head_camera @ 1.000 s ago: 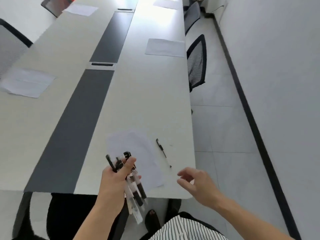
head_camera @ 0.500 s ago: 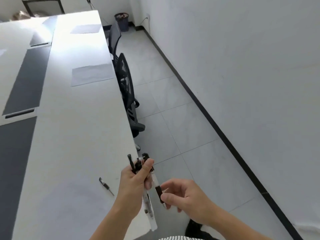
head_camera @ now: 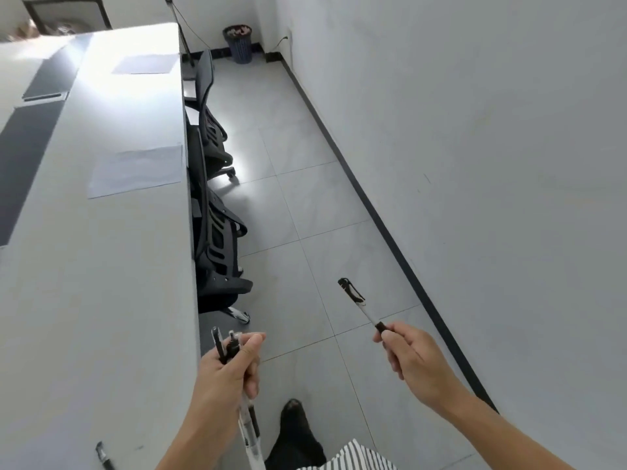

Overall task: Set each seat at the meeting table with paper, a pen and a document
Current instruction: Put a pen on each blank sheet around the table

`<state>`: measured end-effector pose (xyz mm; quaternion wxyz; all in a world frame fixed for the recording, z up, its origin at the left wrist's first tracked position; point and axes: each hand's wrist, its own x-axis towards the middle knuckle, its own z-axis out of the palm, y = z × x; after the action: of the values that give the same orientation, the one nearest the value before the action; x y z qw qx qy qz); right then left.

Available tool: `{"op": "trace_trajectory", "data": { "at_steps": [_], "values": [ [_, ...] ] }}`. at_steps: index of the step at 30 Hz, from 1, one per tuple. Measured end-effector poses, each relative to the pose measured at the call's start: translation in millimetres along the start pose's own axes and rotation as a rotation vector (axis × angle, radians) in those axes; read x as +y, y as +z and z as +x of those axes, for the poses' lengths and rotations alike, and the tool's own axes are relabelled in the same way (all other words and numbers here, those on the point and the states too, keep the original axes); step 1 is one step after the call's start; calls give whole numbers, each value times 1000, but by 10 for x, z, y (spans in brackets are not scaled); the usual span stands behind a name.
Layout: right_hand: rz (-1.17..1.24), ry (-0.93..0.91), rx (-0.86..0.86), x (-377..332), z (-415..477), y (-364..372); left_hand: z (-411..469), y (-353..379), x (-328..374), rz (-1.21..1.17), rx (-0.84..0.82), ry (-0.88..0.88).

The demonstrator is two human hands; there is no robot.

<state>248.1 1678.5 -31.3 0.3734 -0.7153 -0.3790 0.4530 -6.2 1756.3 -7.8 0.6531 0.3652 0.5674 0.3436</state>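
I take the meeting table (head_camera: 101, 266) as my landmark: a long, smooth pale slab with a dark inlay strip along its far-left side. At its near edge I see a black-capped pen (head_camera: 104, 455) lying flat, cut off by the bottom of the frame. Farther up the table a thin sheet of paper (head_camera: 135, 171) lies square against the right edge, and a second sheet (head_camera: 144, 64) lies beyond it in glare, too washed out to read. Tucked against the table's right edge are black mesh-backed office chairs (head_camera: 217, 252), seats partly hidden under the top. Just off the table's near right corner, my left hand (head_camera: 224, 374) is closed around a bundle of pens (head_camera: 237, 378), clear barrels with black caps; the count is hard to make out. Well right of the table, over grey floor tiles, my right hand (head_camera: 412, 357) pinches a single pen (head_camera: 361, 307) by its lower end, cap pointing up and left.
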Motion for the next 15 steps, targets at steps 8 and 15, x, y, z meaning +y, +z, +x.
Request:
{"op": "trace_trajectory", "data": {
  "at_steps": [8,15],
  "values": [
    [-57,7,35,-205,1330,-233,1272,-36,472,-90,89,-70],
    [-73,-6,74,-793,2394,-336,2371,165,1395,-70,30,-56]
  ]
}}
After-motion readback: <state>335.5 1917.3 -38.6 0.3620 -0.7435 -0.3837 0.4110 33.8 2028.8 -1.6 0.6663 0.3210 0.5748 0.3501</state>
